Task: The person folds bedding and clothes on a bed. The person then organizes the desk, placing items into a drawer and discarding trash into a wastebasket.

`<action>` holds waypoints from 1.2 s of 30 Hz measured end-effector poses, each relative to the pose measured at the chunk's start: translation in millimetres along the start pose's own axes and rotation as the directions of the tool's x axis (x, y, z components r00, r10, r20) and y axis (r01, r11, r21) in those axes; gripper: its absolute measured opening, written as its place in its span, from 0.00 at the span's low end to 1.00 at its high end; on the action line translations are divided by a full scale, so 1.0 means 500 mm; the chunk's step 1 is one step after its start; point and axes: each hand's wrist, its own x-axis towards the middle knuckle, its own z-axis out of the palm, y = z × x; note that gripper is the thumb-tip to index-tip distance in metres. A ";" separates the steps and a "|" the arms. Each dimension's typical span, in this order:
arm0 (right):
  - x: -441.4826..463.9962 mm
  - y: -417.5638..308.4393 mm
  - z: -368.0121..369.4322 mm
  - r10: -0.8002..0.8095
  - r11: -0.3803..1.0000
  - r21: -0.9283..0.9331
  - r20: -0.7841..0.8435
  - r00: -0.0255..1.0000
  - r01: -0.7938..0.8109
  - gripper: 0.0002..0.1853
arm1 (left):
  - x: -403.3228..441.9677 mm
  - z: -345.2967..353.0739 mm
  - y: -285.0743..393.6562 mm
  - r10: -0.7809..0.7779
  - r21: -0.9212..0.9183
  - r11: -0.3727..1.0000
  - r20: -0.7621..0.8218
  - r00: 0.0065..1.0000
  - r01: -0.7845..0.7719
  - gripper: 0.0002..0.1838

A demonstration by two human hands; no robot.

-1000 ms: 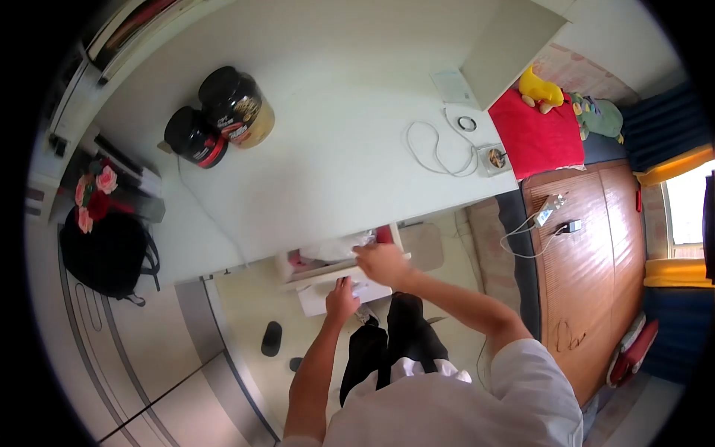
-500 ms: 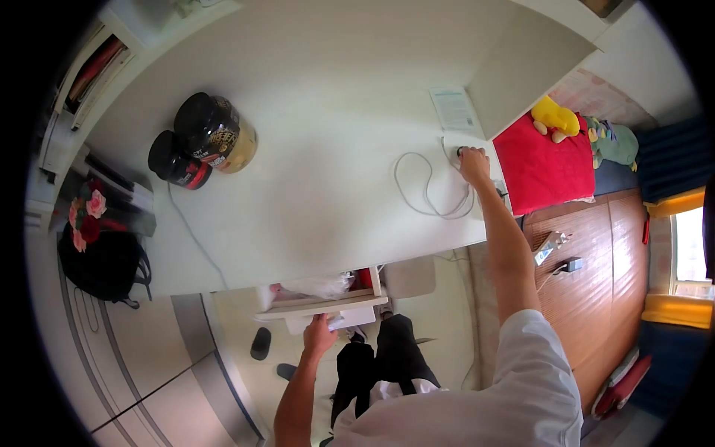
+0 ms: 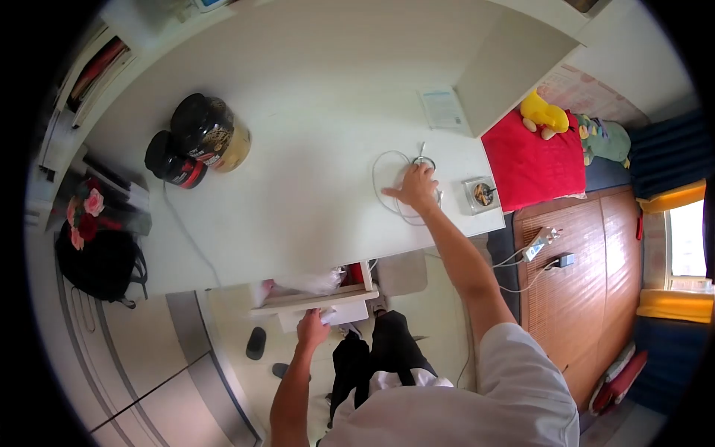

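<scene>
My right hand (image 3: 414,188) is over a coiled white cable (image 3: 381,160) on the white desk, its thumb stretched out to the left and its fingers apart. Just beyond the fingertips lies a dark ring-shaped item (image 3: 424,162), too small to identify. Part of the cable is hidden under the hand. Below the desk edge, my left hand (image 3: 313,328) is closed on a small pale object (image 3: 328,316) in front of the pulled-out drawer (image 3: 316,302). Inside the drawer sits a clear plastic bag (image 3: 313,282).
A glass ashtray (image 3: 482,195) stands near the desk's right corner, below a printed paper (image 3: 442,109). Two black-lidded tubs, one large (image 3: 216,134) and one smaller (image 3: 176,160), stand at the left. A power strip (image 3: 538,244) lies on the brown mat (image 3: 581,298).
My right hand has moved left across the desk and its fingers have spread. The cable's loop has shifted left and tightened. The ashtray is now uncovered. My left hand stays by the drawer.
</scene>
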 end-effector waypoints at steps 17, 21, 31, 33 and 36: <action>0.019 -0.013 0.103 0.035 0.947 0.301 -0.439 0.898 0.110 0.08 | -0.006 0.020 -0.024 0.015 -0.087 0.996 -0.077 0.997 -0.022 0.28; -0.202 -0.150 0.038 -0.243 0.711 0.414 -0.614 0.751 0.569 0.07 | -0.010 0.012 -0.025 0.015 -0.101 0.995 -0.039 0.999 -0.019 0.27; -0.457 -0.367 0.281 -0.717 0.626 0.225 -0.210 0.665 0.746 0.15 | -0.025 0.013 -0.027 0.010 -0.211 0.977 -0.143 0.990 -0.040 0.29; -0.438 -0.306 0.215 -0.689 0.621 0.214 -0.311 0.655 0.754 0.17 | -0.023 0.008 -0.016 0.006 -0.207 0.978 -0.155 0.988 -0.038 0.30; -0.353 -0.167 0.112 -0.419 0.764 0.332 -0.397 0.817 0.553 0.25 | -0.006 0.014 -0.007 -0.010 -0.218 0.975 -0.204 0.979 -0.036 0.28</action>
